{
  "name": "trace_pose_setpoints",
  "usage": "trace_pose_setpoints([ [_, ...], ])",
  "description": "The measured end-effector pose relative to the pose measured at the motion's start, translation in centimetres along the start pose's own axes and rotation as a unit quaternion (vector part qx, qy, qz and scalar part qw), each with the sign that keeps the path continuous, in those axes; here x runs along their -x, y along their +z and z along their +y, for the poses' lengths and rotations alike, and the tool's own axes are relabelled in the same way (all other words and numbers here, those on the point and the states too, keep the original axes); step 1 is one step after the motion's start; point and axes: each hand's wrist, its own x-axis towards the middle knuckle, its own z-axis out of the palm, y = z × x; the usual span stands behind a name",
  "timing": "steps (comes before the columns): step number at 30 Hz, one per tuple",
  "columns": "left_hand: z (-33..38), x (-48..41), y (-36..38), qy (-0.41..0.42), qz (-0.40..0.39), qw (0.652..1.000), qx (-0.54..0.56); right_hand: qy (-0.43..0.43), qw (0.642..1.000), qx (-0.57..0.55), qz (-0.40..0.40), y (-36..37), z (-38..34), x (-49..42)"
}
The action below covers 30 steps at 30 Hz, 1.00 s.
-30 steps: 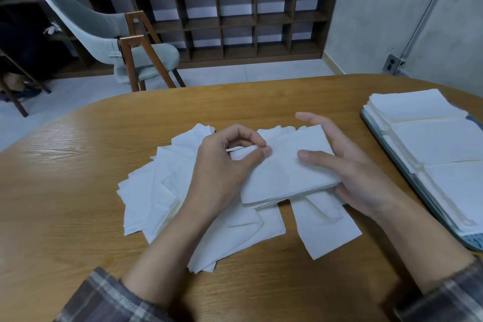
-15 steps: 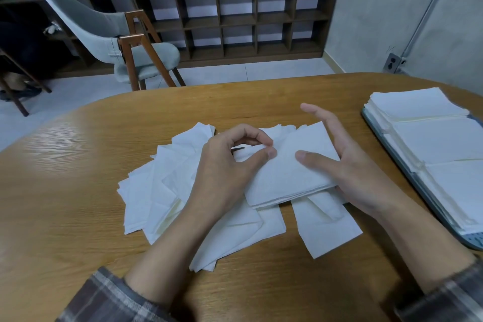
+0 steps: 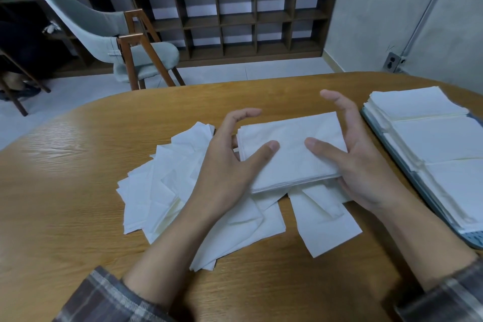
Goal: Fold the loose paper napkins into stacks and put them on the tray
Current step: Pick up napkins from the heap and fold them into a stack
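Observation:
A folded stack of white paper napkins [image 3: 290, 149] sits between my hands, over the loose napkins [image 3: 162, 185] spread on the wooden table [image 3: 65, 191]. My left hand [image 3: 224, 165] cups the stack's left edge, with its thumb lying on top and its index finger arched clear above the far corner. My right hand [image 3: 366, 172] holds the right edge, thumb on top and palm under the near corner, fingers straight along the side. At the right, the grey-blue tray [image 3: 473, 240] carries three folded napkin stacks [image 3: 439, 138] in a row.
More single napkins [image 3: 324, 219] poke out under the stack toward me. A grey chair with wooden legs [image 3: 104, 34] stands beyond the table's far edge. A dark cubby shelf [image 3: 235, 18] with plants lines the back wall.
My left hand has let go of its pinch on the fold and opened around the left edge. The right hand's fingers have lifted and straightened, and the stack now shows squared between both hands.

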Motion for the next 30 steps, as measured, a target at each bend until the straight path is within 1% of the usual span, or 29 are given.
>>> trace_pose_setpoints([
  [3,-0.6,-0.3,-0.1,0.024,0.024,0.999,-0.026,0.0,0.999,-0.006,-0.053,-0.3,-0.3,0.3],
  [5,-0.8,-0.4,-0.2,0.036,0.017,0.999,-0.036,0.013,0.997,0.004,-0.076,-0.3,-0.4,0.3],
  [6,-0.9,-0.3,0.0,0.048,0.013,0.997,-0.051,0.016,0.997,0.028,-0.067,-0.4,-0.3,0.3],
  [8,-1.1,-0.1,0.4,0.093,0.024,0.99,-0.1,0.013,0.994,0.103,-0.023,-0.6,0.1,0.2],
  [10,-1.2,0.1,0.7,0.177,0.041,0.966,-0.182,0.006,0.987,0.158,0.025,-0.8,0.4,0.1],
  [11,-1.3,0.2,0.8,0.224,0.034,0.95,-0.216,0.003,0.985,0.167,0.048,-0.8,0.4,0.1],
  [13,-1.7,0.5,1.2,0.289,-0.025,0.926,-0.243,-0.003,0.982,0.166,0.095,-1.0,0.6,-0.1],
  [16,-2.3,1.2,2.0,0.319,-0.124,0.895,-0.286,0.0,0.981,0.151,0.123,-1.0,0.7,-0.2],
  [17,-2.6,1.3,2.3,0.323,-0.144,0.886,-0.301,0.002,0.981,0.149,0.121,-0.9,0.7,-0.2],
  [19,-3.2,1.3,2.7,0.332,-0.155,0.876,-0.314,0.007,0.981,0.156,0.118,-0.8,0.6,-0.1],
  [23,-3.5,1.1,2.6,0.325,-0.14,0.885,-0.302,0.008,0.978,0.172,0.12,-0.7,0.6,-0.1],
  [27,-2.8,1.2,2.5,0.273,-0.138,0.923,-0.233,0.006,0.975,0.185,0.123,-1.0,0.6,-0.2],
  [30,-2.0,1.2,2.2,0.228,-0.119,0.95,-0.176,0.005,0.975,0.191,0.115,-1.1,0.7,-0.2],
])
